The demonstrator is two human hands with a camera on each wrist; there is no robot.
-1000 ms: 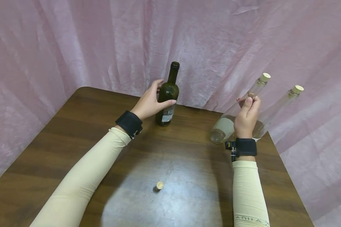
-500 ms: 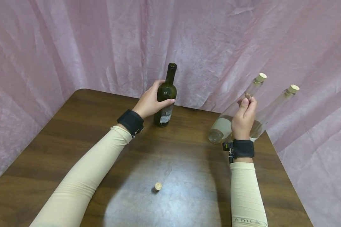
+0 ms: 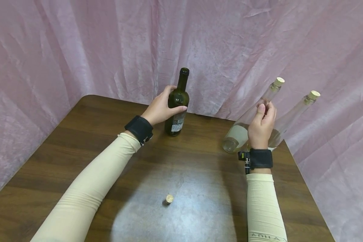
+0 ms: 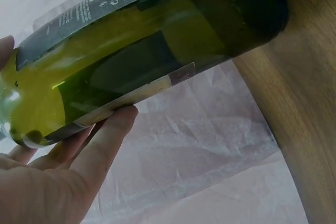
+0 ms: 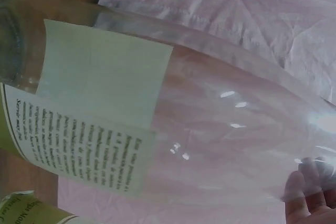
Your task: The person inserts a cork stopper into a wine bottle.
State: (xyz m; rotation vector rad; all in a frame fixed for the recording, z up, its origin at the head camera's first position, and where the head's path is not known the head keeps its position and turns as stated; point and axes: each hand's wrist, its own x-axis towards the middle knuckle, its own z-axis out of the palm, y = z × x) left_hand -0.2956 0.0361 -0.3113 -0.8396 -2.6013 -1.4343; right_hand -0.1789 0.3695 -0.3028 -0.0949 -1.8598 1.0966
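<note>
My left hand [image 3: 161, 109] holds a dark green wine bottle [image 3: 179, 98] around its shoulder, thumb in front and fingers behind. That bottle stands upright near the table's back edge, its mouth uncorked. In the left wrist view, the fingers [image 4: 107, 142] lie along the bottle's side. At the right, my right hand [image 3: 261, 131] grips a clear glass bottle [image 3: 237, 134] by the neck, below its cork [image 3: 279, 81]. Its body and paper label fill the right wrist view, fingertips [image 5: 296, 190] at the neck. Whether its base touches the table, I cannot tell.
A second corked clear bottle [image 3: 294, 112] stands just right of my right hand, partly hidden by it. A loose cork [image 3: 169, 199] sits on the wooden table [image 3: 63, 144] nearer to me. A pink curtain [image 3: 109, 50] hangs right behind the table's back edge.
The left hand's fingers have closed in against the green bottle, where a gap showed a second ago. The right hand and the clear bottles have hardly moved.
</note>
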